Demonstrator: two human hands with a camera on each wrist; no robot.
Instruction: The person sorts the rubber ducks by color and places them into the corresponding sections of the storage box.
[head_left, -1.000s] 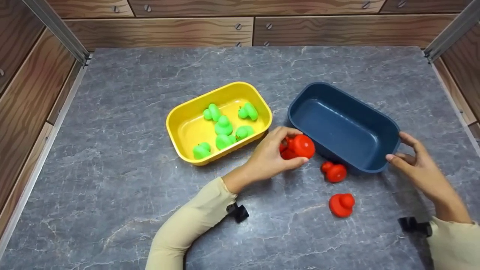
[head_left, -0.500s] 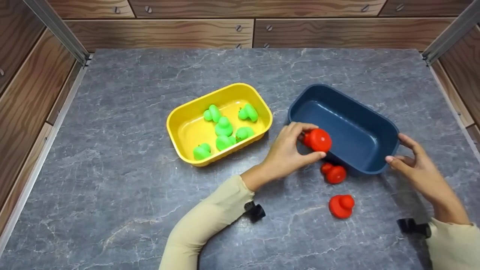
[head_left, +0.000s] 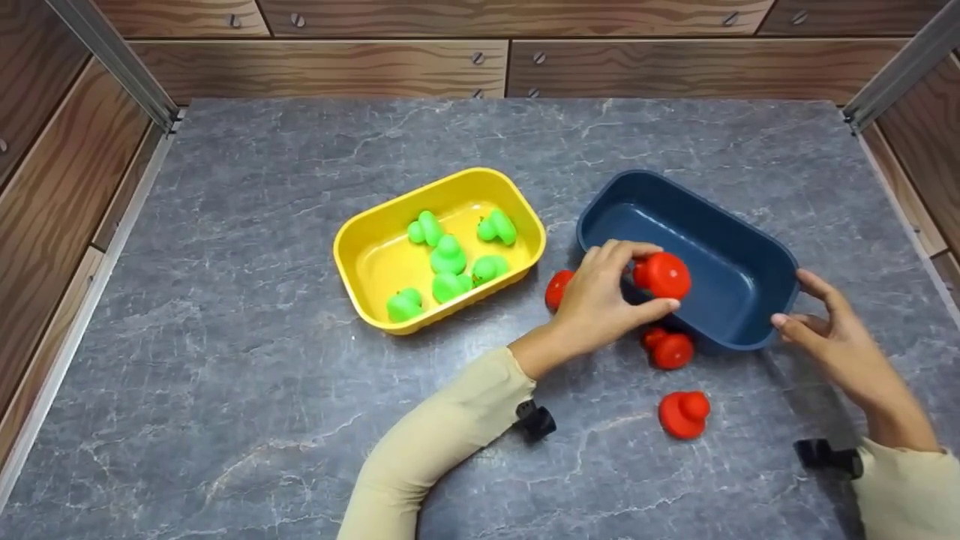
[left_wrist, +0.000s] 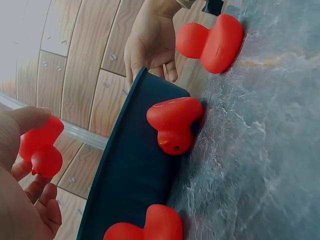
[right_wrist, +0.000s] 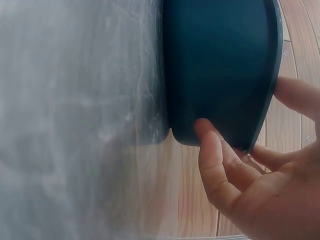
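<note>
My left hand (head_left: 600,300) pinches a red rubber duck (head_left: 667,275) between thumb and fingers, overlapping the near rim of the dark blue tub (head_left: 697,247) in the head view. From the left wrist, the held duck (left_wrist: 46,147) shows level with the tub's upper edge. My right hand (head_left: 847,345) holds the tub's near right corner, thumb and fingertips spread around it. Another red duck (head_left: 559,289) is partly hidden behind my left hand. A further one (head_left: 670,349) lies against the tub's near wall, and one (head_left: 684,414) stands closer to me.
Left of the blue tub stands a yellow tub (head_left: 375,262) with several green rubber ducks (head_left: 448,256) in it. Both tubs rest on a grey marbled tabletop (head_left: 262,375). Wood-patterned panels (head_left: 337,67) border the table at the back and sides.
My left hand has moved right with the red duck, from beside the tub to over its near rim. Another red duck has come into view behind that hand. The right hand stays put.
</note>
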